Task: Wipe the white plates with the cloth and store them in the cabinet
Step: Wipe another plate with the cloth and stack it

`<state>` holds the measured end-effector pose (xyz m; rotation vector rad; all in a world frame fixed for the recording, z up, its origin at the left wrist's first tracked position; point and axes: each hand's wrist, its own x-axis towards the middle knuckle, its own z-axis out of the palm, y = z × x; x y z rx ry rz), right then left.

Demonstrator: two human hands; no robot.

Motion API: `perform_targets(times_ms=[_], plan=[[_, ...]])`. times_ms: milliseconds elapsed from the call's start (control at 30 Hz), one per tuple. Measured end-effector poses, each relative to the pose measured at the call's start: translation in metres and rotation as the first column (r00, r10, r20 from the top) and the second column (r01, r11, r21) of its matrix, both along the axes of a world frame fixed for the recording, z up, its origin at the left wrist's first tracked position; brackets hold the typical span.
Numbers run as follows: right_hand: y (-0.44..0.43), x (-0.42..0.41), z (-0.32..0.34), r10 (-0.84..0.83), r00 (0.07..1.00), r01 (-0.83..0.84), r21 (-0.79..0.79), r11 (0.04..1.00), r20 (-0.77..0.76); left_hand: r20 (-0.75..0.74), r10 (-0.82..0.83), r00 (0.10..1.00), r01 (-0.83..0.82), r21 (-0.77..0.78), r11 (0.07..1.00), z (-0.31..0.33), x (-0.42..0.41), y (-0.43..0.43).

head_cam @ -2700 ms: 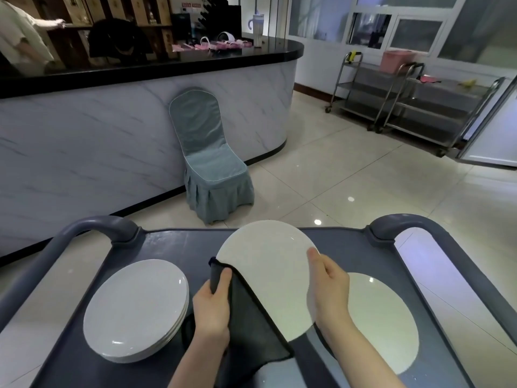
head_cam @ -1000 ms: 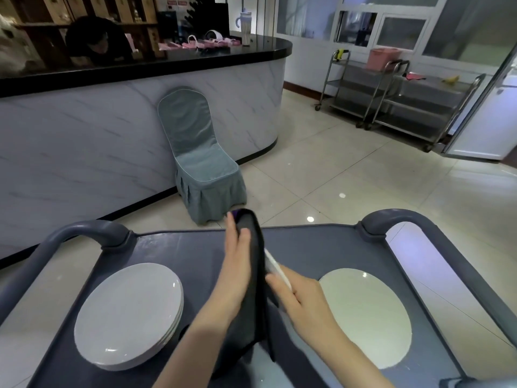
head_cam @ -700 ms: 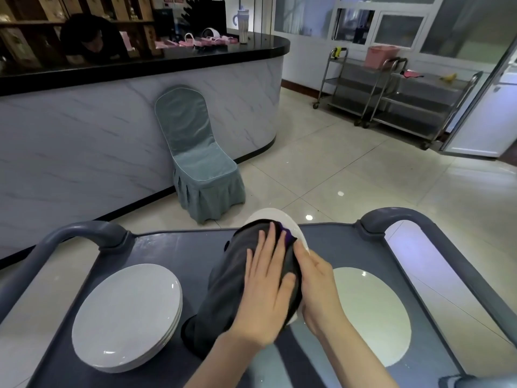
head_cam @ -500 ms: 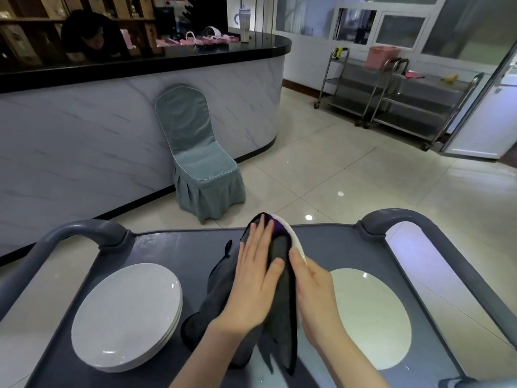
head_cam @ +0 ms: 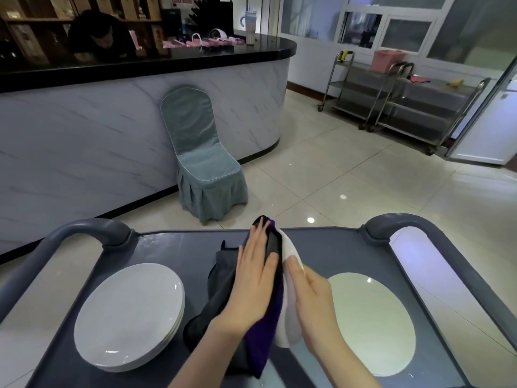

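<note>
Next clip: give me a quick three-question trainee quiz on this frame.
1. True or false: the left hand presses the cloth flat against the lifted plate.
2. On which side of the cart does the stack lie? A left, B right, C middle.
3. Which hand grips the plate?
Key: 1 true; 2 A; 3 right hand.

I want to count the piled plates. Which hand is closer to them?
Left. The left hand presses the cloth just right of the piled plates; the right hand holds the tilted plate farther right.
</note>
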<state>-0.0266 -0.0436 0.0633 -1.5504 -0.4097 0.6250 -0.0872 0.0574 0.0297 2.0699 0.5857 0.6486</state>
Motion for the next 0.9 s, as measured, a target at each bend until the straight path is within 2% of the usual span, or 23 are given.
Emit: perform_targets(times_ms=[67,233,333,467,633,733,833,900], plan=[[-0.002,0.0,0.001,-0.012,1.0,0.012,0.002,1.0,-0.001,-0.019,-0.008,1.0,0.008,0.004,1.0,0.002,-0.001,-0.002],[0.001,0.007,0.007,-0.077,0.995,0.08,0.044,0.996,-0.065,-0.185,-0.077,0.98,0.126,0.269,0.955,-0.004,-0.001,-0.038],[-0.003,0.008,0.005,-0.064,0.987,0.077,0.085,0.993,-0.149,-0.138,-0.109,0.985,0.138,0.223,0.965,-0.003,0.002,-0.029],[-0.016,0.014,0.003,-0.024,0.971,0.043,0.073,0.996,-0.238,-0.004,-0.051,0.999,0.051,0.029,0.998,0.0,0.008,0.002],[-0.05,0.056,0.012,0.009,0.967,-0.005,0.014,1.0,-0.256,-0.045,-0.096,0.994,0.096,0.004,0.995,-0.013,-0.022,0.013],[-0.061,0.076,0.007,0.07,0.936,-0.075,-0.001,0.997,-0.345,-0.121,-0.159,0.98,0.175,0.141,0.974,-0.015,-0.027,0.002],[-0.055,0.073,0.001,0.085,0.926,-0.099,-0.019,0.995,-0.367,-0.203,-0.188,0.961,0.248,0.33,0.911,-0.004,-0.014,-0.006],[-0.048,0.071,0.002,0.13,0.923,-0.145,-0.013,0.989,-0.363,-0.214,-0.197,0.957,0.268,0.385,0.883,0.001,-0.009,-0.001]])
